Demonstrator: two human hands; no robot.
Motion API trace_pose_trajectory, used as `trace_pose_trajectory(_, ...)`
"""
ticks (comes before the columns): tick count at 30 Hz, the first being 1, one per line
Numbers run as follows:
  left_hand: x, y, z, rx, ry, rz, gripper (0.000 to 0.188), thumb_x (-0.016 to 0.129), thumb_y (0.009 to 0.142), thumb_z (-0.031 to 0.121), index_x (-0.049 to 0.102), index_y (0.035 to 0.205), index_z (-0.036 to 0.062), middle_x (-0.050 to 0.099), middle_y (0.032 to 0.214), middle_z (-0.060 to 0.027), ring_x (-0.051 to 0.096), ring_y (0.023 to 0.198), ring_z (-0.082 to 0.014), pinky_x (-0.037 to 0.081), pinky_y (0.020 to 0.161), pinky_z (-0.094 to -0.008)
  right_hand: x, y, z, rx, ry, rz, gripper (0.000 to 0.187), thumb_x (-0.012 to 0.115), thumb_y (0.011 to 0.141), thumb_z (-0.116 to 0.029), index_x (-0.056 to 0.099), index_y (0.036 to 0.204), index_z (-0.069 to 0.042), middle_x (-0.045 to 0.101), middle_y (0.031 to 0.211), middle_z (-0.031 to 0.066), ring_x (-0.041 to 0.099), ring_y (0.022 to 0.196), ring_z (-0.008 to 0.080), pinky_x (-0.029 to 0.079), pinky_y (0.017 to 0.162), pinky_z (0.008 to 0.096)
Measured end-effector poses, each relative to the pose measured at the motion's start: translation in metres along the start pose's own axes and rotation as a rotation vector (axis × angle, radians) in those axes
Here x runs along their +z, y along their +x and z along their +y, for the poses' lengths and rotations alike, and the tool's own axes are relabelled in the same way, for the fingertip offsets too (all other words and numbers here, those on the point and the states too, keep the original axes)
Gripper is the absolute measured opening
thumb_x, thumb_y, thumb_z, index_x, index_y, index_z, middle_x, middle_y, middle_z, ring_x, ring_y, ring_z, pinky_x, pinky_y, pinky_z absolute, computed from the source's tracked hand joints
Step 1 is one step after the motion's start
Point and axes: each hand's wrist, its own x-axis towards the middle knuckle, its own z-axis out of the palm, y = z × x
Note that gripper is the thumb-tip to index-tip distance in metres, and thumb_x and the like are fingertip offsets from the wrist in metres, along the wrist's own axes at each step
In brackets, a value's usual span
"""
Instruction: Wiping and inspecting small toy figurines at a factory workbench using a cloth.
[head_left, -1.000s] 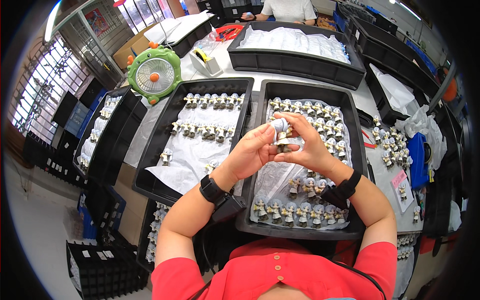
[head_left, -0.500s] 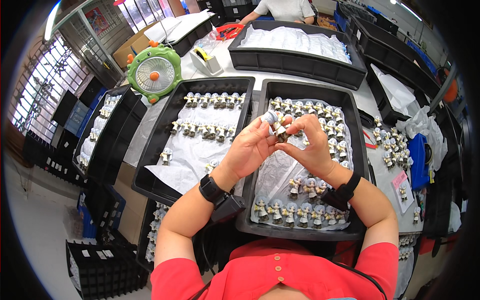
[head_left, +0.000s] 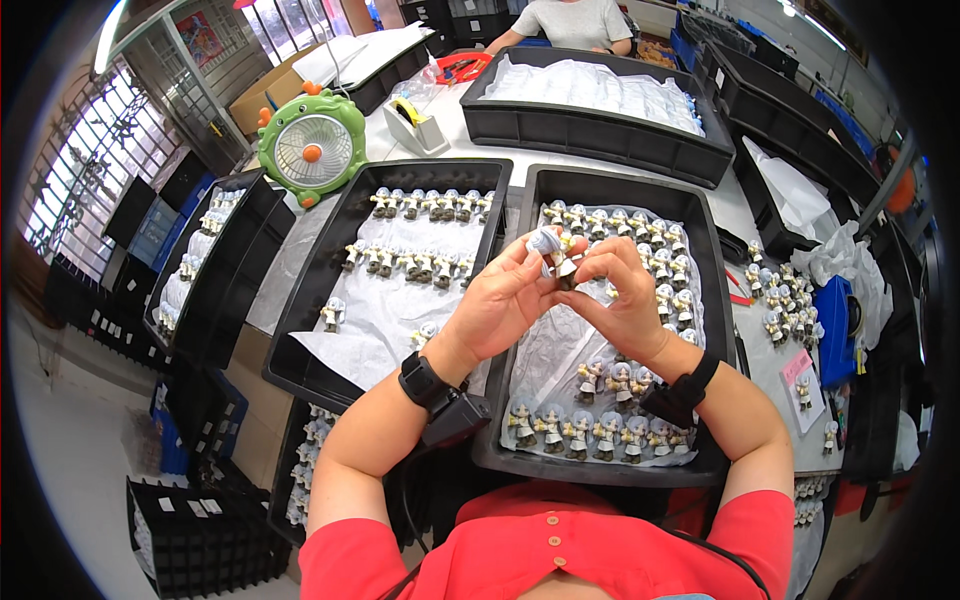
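Note:
Between my two hands, above the right-hand tray, is a small figurine [head_left: 562, 262] with pale grey-blue hair, a white outfit and a dark base. My left hand [head_left: 505, 300] is closed on its head and side. The thumb and fingers of my right hand [head_left: 622, 295] pinch it near the dark lower end. Below, the black right tray [head_left: 715, 300] is lined with white tissue and holds rows of similar figurines [head_left: 578, 428] at its near end and along its far and right sides. The black left tray [head_left: 300, 300] holds further rows on tissue.
A green fan [head_left: 312, 150] and a tape dispenser [head_left: 420, 130] stand behind the left tray. At the back is a large tissue-covered bin [head_left: 600, 125], with a person [head_left: 572, 25] beyond. Loose figurines [head_left: 785, 300] and a blue container [head_left: 836, 325] lie to the right.
The figurine has tilted slightly in my hands, and my fingers have shifted a little around it. The whole view has moved slightly. Both trays keep the same contents.

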Motion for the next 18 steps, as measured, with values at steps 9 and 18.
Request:
trace_pose_trajectory(9,-0.0015,-0.0013,-0.0025,0.01,-0.041,0.056,0.024,0.045,0.097,0.019,0.043,0.118,0.0085,0.052,0.123,-0.0082,0.053,0.112,-0.019,0.044,0.093,-0.0344,-0.0028,0.0038,-0.003,0.097,0.096,0.067,0.034,0.076,0.066,-0.003,0.054,0.091,-0.007,0.065,0.099,0.007,0.058,0.089,0.0203,0.045,0.079,0.0306)
trace_pose_trajectory(18,0.0048,-0.0011,-0.002,0.055,0.005,0.108,0.031,0.051,0.094,0.017,0.038,0.12,0.0082,0.051,0.126,-0.0116,0.051,0.115,-0.0206,0.042,0.098,-0.0352,-0.0031,0.0055,-0.001,0.044,0.027,0.08,0.032,0.076,0.065,-0.003,0.058,0.091,-0.009,0.063,0.095,0.0045,0.057,0.086,0.0205,0.046,0.078,0.0312)
